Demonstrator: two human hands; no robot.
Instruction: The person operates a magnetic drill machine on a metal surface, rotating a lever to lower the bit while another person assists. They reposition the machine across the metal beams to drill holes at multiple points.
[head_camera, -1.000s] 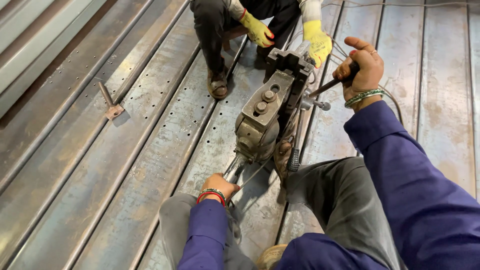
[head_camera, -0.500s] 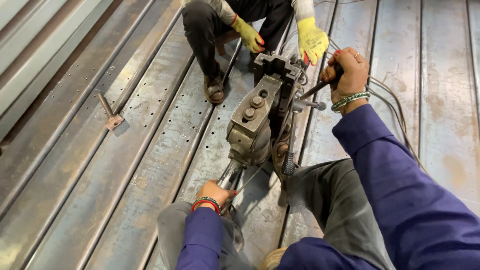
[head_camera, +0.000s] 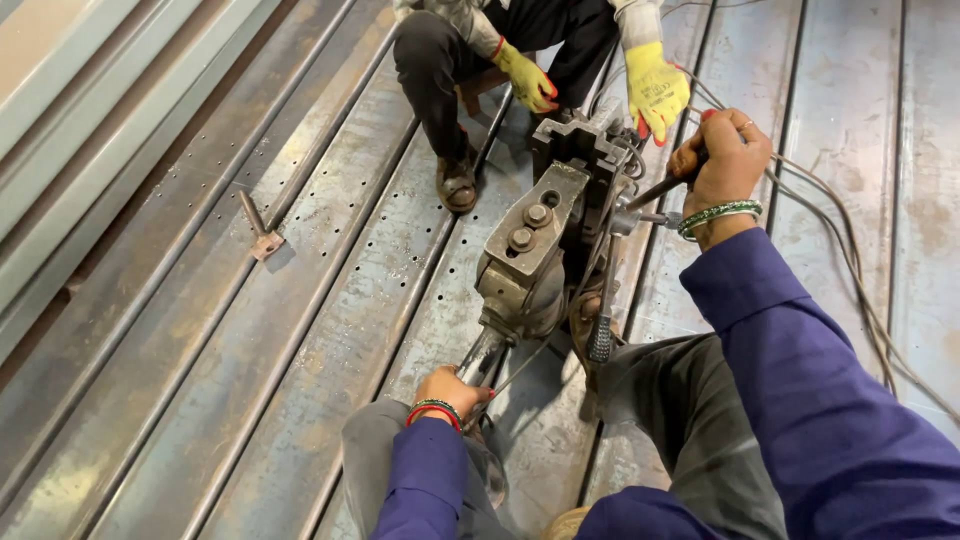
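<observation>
Head view: heavy grey metal machine (head_camera: 535, 250) sits on the perforated steel floor (head_camera: 300, 330), between the person's knees. Left hand (head_camera: 452, 390) fingers wrapped tight round the machine's lower bar (head_camera: 482, 355). Right hand (head_camera: 722, 165) fingers clamped on a dark lever handle (head_camera: 655, 190) at the machine's upper right side. Co-worker's yellow gloves (head_camera: 655, 88) touch the machine's far end

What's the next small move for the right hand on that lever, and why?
Probably a short pull of the dark lever, while watching the co-worker's yellow-gloved hands. The right hand is wrapped around the lever at the machine, the left hand grips its lower rod, and those gloves sit close to the machine's top.
</observation>
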